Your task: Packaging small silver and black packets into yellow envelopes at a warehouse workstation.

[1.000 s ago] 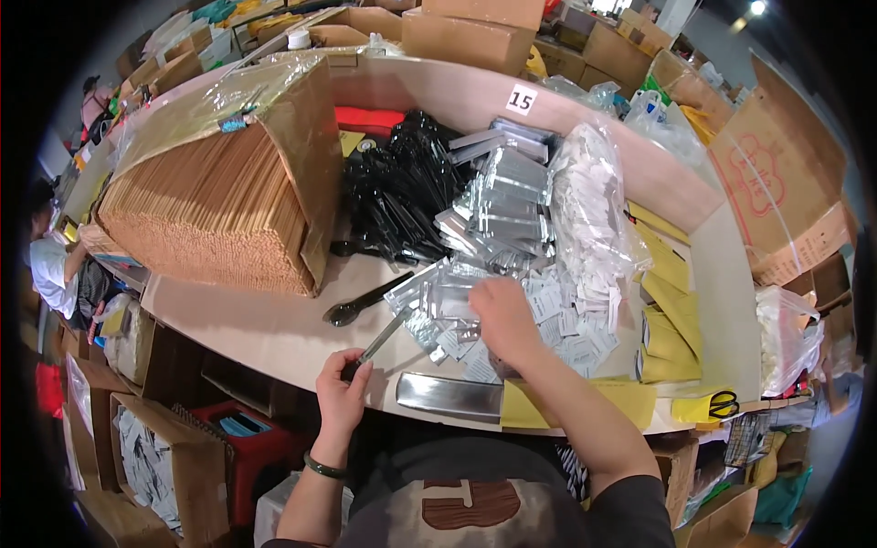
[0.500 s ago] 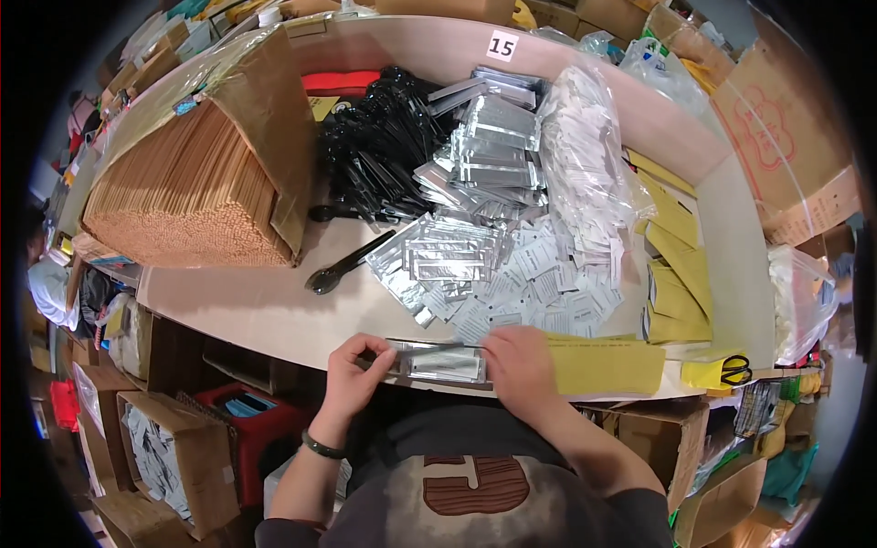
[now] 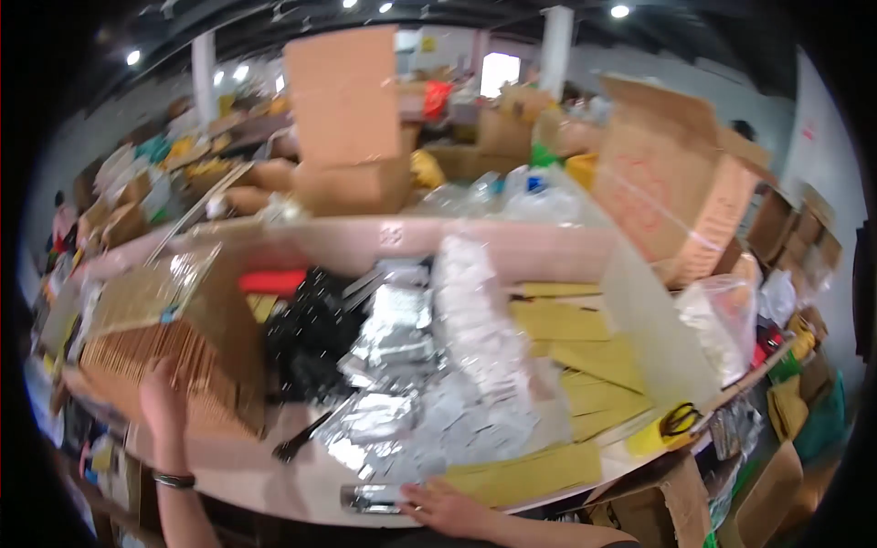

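My left hand (image 3: 164, 397) reaches up to a cardboard box (image 3: 242, 365) of tightly stacked thin brown strips (image 3: 137, 365). Its fingers touch or overlap the front of the stack, but motion blur hides their grip. By the table's near edge, my right hand (image 3: 445, 508) has its fingers on the right end of a narrow silver packet (image 3: 370, 499) with a dark left end. Behind it lie silver sachets (image 3: 397, 315), small white printed packets (image 3: 466, 420) and a heap of black plastic spoons (image 3: 311, 338). A single black spoon (image 3: 301, 438) lies apart, left of the sachets.
A clear bag of white packets (image 3: 475, 320) stands beside yellow sheets (image 3: 585, 342). Another yellow sheet (image 3: 525, 475) lies by my right hand. Black-handled scissors (image 3: 681, 418) sit in a yellow holder at the right edge. Low boards (image 3: 548, 239) wall the table's back and right; cartons (image 3: 343, 100) rise behind.
My left hand has left the silver packet and moved up and left to the brown stack. My right hand stays at the packet. The view has tilted up, showing more of the room.
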Motion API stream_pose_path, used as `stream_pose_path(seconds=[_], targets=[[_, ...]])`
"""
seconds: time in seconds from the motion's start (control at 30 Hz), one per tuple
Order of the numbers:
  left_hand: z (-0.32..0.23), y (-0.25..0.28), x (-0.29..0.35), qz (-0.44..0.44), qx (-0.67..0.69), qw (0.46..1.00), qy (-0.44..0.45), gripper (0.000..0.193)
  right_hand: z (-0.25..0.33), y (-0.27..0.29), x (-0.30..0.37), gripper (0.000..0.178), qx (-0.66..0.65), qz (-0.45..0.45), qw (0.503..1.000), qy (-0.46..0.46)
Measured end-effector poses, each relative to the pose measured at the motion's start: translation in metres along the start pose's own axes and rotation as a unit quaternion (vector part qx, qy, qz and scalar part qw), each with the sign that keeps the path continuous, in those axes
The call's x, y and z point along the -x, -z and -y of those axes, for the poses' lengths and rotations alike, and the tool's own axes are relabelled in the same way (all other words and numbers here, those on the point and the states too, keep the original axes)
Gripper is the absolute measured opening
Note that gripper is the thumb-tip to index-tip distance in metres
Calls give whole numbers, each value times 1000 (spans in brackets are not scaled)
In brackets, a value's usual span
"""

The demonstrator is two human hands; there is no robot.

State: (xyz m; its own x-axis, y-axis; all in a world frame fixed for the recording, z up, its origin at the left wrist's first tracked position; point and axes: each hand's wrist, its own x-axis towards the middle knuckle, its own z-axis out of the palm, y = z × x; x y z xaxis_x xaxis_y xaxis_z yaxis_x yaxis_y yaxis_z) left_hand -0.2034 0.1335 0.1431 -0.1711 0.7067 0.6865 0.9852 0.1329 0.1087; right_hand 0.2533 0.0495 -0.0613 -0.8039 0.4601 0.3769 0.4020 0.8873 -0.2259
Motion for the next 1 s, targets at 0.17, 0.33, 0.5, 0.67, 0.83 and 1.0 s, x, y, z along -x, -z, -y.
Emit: stream_pose_path(seconds=[0.17,0.33,0.5,0.67,0.83,1.0], targets=[[79,-34,-16,198,13,980,15,15,5,25,-13,49,-33,20,999,-24],[73,-68,-47,33,3,997,-69,16,-10,7,1,46,-92,38,993,-67],[102,-49,-3,-83,-1,996,-41,18,-19,23,4,43,-128,51,988,-67],[84,-14,170,-47,498,745,442,20,-23,20,11,47,-112,39,992,-45],[-67,-18,219,395,483,739,254,7,-15,57,-6,47,-74,77,991,-82],[-78,-34,195,449,372,790,192,4,-11,66,-12,52,-45,108,989,-91]])
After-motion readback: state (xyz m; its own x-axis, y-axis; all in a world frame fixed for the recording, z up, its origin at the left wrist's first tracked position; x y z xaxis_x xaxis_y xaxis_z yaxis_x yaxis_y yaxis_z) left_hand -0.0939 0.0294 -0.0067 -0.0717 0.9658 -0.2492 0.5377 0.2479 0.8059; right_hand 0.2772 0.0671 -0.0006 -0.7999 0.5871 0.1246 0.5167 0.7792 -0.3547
